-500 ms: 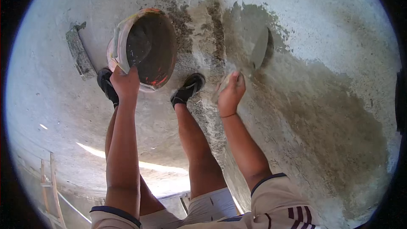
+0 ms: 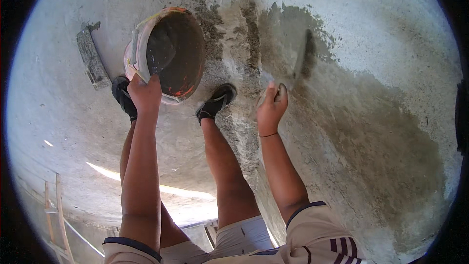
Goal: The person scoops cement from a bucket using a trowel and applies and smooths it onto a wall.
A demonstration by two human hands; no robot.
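My left hand (image 2: pixel 144 93) is closed on the near rim of a round bucket (image 2: pixel 141 51), tipped so its mouth faces right. Inside the bucket lies a wet grey mix, probably mortar (image 2: pixel 161 51). My right hand (image 2: pixel 272 110) is wrapped round the handle of a trowel (image 2: pixel 298 61). The trowel's blade appears nearly edge-on and blurred, beside the dark wet patch on the wall (image 2: pixel 281 27). A dark shadow lies just right of the blade. Most of the handle is hidden in my fist.
A rough, mortar-crusted board (image 2: pixel 92 58) lies on the floor left of the bucket. My sandalled feet (image 2: pixel 217 100) stand near the bucket. Dark crumbs line the seam between floor and wall. A wooden ladder (image 2: pixel 61 215) shows at the lower left.
My right hand has shifted slightly right, and the trowel blade has turned to look thinner, more edge-on. My left hand and the bucket have hardly moved.
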